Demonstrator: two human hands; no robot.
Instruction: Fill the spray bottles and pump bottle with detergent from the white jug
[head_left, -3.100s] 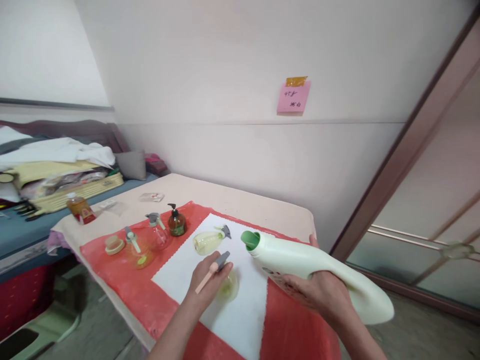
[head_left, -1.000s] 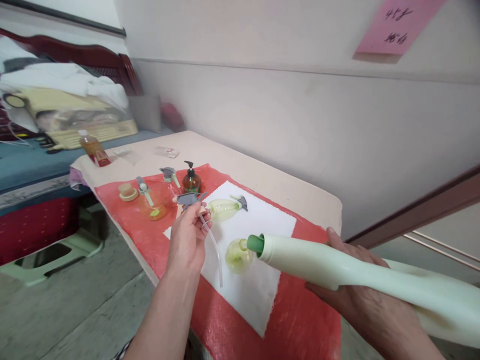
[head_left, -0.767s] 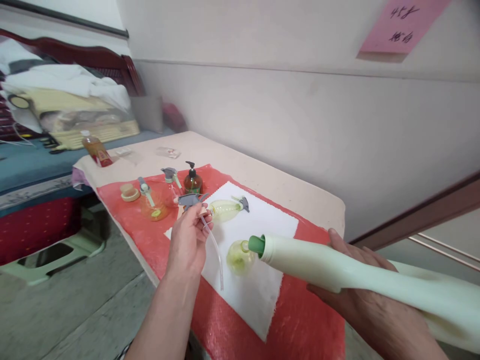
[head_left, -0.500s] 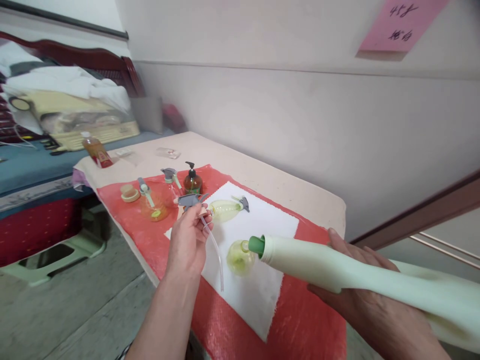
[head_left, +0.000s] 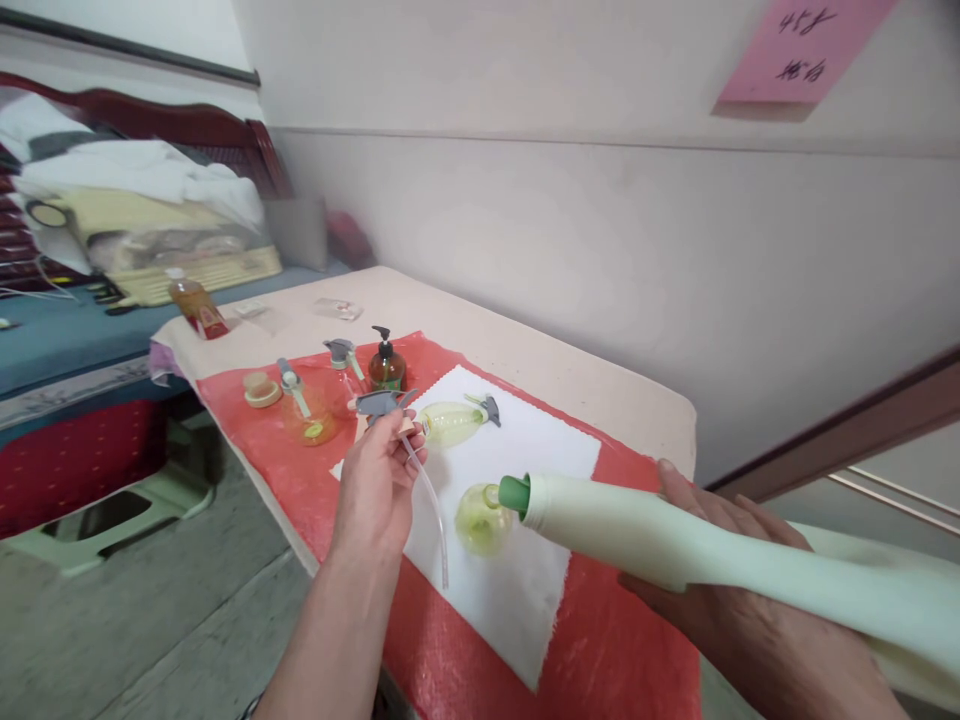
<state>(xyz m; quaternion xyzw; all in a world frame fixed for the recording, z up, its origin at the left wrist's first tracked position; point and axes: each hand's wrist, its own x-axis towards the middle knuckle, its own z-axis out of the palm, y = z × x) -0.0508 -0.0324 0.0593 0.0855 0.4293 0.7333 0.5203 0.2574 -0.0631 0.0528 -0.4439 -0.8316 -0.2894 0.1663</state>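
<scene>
My left hand (head_left: 381, 465) pinches a grey trigger spray head (head_left: 382, 403), its clear dip tube (head_left: 439, 530) hanging down over the white cloth. In my right hand (head_left: 739, 560) is a pale green jug (head_left: 615, 515), tilted sideways, with a darker green spout (head_left: 515, 493) at its tip. That spout is at the mouth of a yellowish clear bottle (head_left: 482, 525) standing on the cloth; whether they touch I cannot tell. No stream of liquid is visible. Another yellowish spray bottle (head_left: 454, 425) is behind my left fingers.
The white cloth (head_left: 525, 620) lies over a red sheet (head_left: 630, 640) on the table. At the left are an orange spray bottle (head_left: 307, 420), a pink-tinted spray bottle (head_left: 345, 365), a brown pump bottle (head_left: 387, 370) and a drink bottle (head_left: 196, 305). A red-covered stool (head_left: 90, 470) stands beside the table.
The view has shifted very slightly. Both hands keep their holds and their places; the spout is still at the bottle's mouth.
</scene>
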